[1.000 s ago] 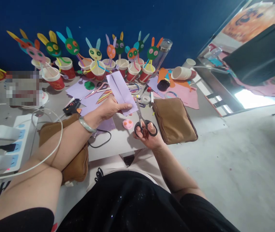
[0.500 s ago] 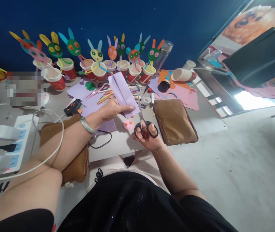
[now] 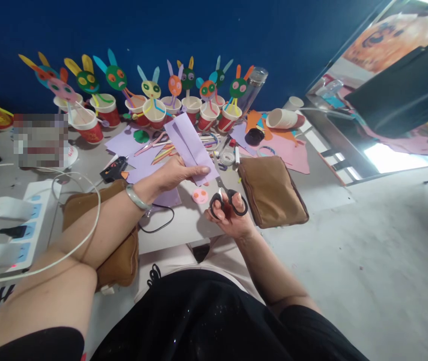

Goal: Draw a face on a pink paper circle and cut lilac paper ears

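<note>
Pinched in my left hand (image 3: 178, 173) is a folded strip of light purple paper (image 3: 187, 140), its crease running lengthwise. My right hand (image 3: 234, 220) has its fingers through the black handles of a pair of scissors (image 3: 217, 204). The scissor blades point up at the right edge of the paper, and part of them is hidden behind it. On the table below the paper lies a small pink paper face (image 3: 200, 196) with orange eyes.
Red paper cups (image 3: 88, 131) holding paper rabbit puppets line the blue wall. Purple sheets (image 3: 124, 145), a glue gun (image 3: 114, 169), a tape roll (image 3: 228, 158) and a brown pouch (image 3: 274, 190) lie around my hands. A power strip (image 3: 35, 215) and white cable are at left.
The purple paper has tilted slightly in my left hand. The scissor handles have shifted a little, and the blades show less beside the paper's edge.
</note>
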The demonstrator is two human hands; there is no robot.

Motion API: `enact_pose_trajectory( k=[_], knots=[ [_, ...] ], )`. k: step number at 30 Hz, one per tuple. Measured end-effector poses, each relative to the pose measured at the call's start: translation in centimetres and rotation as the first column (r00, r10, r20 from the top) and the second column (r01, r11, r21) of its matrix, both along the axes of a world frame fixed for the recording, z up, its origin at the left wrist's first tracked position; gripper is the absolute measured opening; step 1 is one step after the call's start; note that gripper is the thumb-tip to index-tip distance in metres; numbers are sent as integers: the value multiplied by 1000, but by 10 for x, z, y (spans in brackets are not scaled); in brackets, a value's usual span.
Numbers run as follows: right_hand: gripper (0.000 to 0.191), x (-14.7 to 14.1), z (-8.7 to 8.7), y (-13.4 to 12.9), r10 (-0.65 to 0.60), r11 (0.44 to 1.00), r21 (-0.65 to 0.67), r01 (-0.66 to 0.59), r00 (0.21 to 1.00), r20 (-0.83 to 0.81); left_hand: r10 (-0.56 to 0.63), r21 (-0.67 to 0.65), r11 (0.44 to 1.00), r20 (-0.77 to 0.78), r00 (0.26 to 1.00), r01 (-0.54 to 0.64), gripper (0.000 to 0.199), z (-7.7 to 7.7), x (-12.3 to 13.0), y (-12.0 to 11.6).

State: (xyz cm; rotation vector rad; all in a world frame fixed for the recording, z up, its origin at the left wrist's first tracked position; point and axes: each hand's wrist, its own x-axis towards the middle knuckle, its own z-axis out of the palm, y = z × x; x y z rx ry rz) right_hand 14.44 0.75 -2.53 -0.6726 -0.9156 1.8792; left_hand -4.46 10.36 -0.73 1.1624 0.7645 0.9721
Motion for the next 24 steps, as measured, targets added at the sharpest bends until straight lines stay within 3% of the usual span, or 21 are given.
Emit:
enact_pose_trajectory(
  k=[15,24],
  knots=[
    [61,4,-3,-5,-44,998,51,39,995,86,-54,7,999,-8,999,54,47,0,-1,-2],
    [64,8,-8,-10,-58,997,58,50,989,134,85,-94,993,118,989,-74,54,9,-1,2]
  ],
)
